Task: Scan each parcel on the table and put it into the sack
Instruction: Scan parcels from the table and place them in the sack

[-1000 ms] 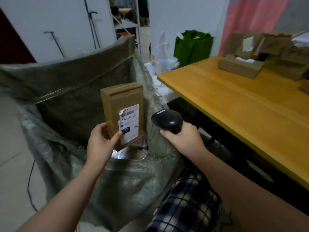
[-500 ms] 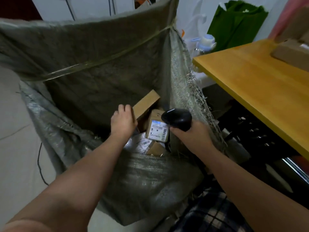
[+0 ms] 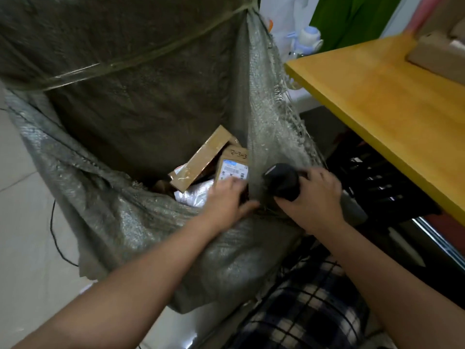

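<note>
Blurred, the left hand point(image 3: 224, 201) hangs its fingers point(image 3: 232, 185) released above the woven sack point(image 3: 141, 217); the right hand point(image 3: 317, 197) grasps a smooth black scanner point(image 3: 280, 181) in its fingers. Cardboard parcels point(image 3: 201, 159) lie half-hidden inside.

The grey-green woven plastic sack point(image 3: 120, 222) is coarse and shiny. The brown cardboard parcel point(image 3: 203, 159) beyond the left grip point(image 3: 226, 201) is matt, with glossy tape point(image 3: 183, 176). The black plastic scanner point(image 3: 281, 182) in the right grip point(image 3: 315, 197) is smooth. The yellow wooden counter point(image 3: 377, 102) is smooth.
</note>
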`<state>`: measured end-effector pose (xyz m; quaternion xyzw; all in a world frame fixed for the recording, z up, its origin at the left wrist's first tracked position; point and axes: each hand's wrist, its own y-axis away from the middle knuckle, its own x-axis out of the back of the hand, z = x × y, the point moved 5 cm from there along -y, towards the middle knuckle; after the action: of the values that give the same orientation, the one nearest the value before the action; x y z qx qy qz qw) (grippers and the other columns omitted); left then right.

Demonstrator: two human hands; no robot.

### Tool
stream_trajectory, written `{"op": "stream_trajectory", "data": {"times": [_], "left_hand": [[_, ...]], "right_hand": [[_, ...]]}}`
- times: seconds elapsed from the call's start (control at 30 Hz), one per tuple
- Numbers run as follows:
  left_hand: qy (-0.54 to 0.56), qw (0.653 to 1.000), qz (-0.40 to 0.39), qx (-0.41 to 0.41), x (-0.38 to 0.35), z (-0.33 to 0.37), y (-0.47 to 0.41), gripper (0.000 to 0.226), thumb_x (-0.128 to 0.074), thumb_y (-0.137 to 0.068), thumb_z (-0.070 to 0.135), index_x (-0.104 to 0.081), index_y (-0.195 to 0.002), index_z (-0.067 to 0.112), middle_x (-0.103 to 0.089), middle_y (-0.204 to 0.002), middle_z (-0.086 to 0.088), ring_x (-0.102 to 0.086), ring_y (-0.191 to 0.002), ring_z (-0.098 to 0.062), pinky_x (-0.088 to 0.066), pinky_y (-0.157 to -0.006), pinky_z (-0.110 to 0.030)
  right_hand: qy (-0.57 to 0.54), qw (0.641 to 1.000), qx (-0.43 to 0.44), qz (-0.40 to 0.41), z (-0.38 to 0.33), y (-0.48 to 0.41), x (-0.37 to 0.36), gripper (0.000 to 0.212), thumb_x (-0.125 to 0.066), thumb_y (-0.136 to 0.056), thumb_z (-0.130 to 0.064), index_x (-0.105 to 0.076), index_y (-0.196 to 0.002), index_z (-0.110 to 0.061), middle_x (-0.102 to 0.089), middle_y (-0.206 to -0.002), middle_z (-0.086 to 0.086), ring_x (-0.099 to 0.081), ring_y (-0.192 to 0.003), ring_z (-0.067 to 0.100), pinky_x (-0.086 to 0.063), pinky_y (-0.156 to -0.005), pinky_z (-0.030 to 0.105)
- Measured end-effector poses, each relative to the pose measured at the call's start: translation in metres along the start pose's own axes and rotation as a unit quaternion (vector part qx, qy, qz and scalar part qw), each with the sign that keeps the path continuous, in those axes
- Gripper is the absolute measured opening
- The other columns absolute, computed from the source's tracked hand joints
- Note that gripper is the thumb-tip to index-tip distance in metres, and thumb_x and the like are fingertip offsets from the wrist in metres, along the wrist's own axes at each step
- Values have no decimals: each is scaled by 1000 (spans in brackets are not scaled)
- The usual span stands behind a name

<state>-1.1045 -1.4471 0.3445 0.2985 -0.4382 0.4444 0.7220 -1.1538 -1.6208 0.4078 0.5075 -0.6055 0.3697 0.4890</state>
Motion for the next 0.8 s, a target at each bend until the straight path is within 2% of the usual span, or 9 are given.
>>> {"op": "stream_trajectory", "data": {"times": [0.07, 0.13, 0.2, 0.3, 0.4, 0.5, 0.6, 0.7, 0.8], "left_hand": [[128, 986, -107, -18, -28, 29, 19, 80, -67, -74, 64, -43, -137, 22, -56, -131, -5, -51, -122, -23, -38, -99, -27], [146, 975, -169, 9, -48, 51, 29, 88, -75, -68, 62, -43, -137, 18, -57, -132, -7, -53, -122, -25, -42, -101, -32], [134, 975, -175, 41, -55, 70, 31, 62, -75, -78, 42, -55, -128, 10, -63, -123, -13, -57, -116, -28, -44, -92, -29], [141, 983, -109, 37, -38, 88, 27, 21, -60, -90, 17, -69, -106, 7, -68, -106, -15, -62, -103, -29, -44, -79, -29], [171, 983, 15, 69, 4, 75, 28, 22, -52, -93, 9, -68, -107, 9, -68, -109, -12, -60, -106, -27, -41, -80, -27], [257, 947, 149, 119, 67, 59, 22, 23, -52, -92, 2, -68, -109, 3, -68, -108, -19, -62, -104, -33, -44, -84, -30], [301, 913, 277, 14, 140, 90, 23, 23, -52, -86, -4, -68, -101, 5, -69, -99, -11, -62, -97, -25, -44, -84, -28], [281, 918, 278, -41, 163, 120, 26, 30, -48, -82, -8, -65, -100, 10, -64, -98, -2, -56, -95, -14, -39, -83, -20], [244, 943, 224, -35, 150, 122, 33, 25, -50, -84, -5, -64, -95, 11, -64, -95, -5, -60, -94, -22, -38, -77, -22]], "right_hand": [[3, 998, -36, -45, 27, 7, -9, 55, -67, -79, -55, -61, -126, -28, -29, -156, 4, -14, -146, 30, -6, -118, 45], [-177, 976, -89, -86, 46, 15, -11, 55, -76, -75, -47, -62, -124, -25, -37, -152, 9, -31, -141, 31, -25, -117, 43], [-337, 931, -110, -83, 55, 23, -3, 36, -81, -74, -31, -65, -105, -24, -63, -119, 8, -60, -109, 23, -50, -92, 31], [-416, 893, -146, -91, 61, 32, 7, 26, -80, -78, -17, -64, -98, -19, -66, -85, -2, -62, -76, 10, -48, -59, 17], [-442, 885, -138, -41, 57, 35, 17, 22, -81, -75, -12, -65, -88, -17, -66, -76, 2, -62, -71, 20, -49, -65, 25], [-453, 886, -102, -5, 33, 32, 43, 18, -79, -77, -10, -65, -87, -15, -63, -70, 0, -57, -61, 11, -45, -53, 16], [-498, 864, -65, 46, 8, 30, 79, 22, -78, -79, -16, -67, -97, -14, -68, -79, 1, -63, -68, 13, -51, -63, 25], [-493, 866, -59, 49, 4, 37, 87, 20, -76, -81, -15, -67, -99, -14, -68, -76, 5, -61, -60, 14, -50, -64, 28], [-488, 867, -88, 47, 20, 53, 81, 21, -74, -83, -13, -68, -102, -8, -68, -78, 11, -59, -61, 17, -50, -66, 32]]}}
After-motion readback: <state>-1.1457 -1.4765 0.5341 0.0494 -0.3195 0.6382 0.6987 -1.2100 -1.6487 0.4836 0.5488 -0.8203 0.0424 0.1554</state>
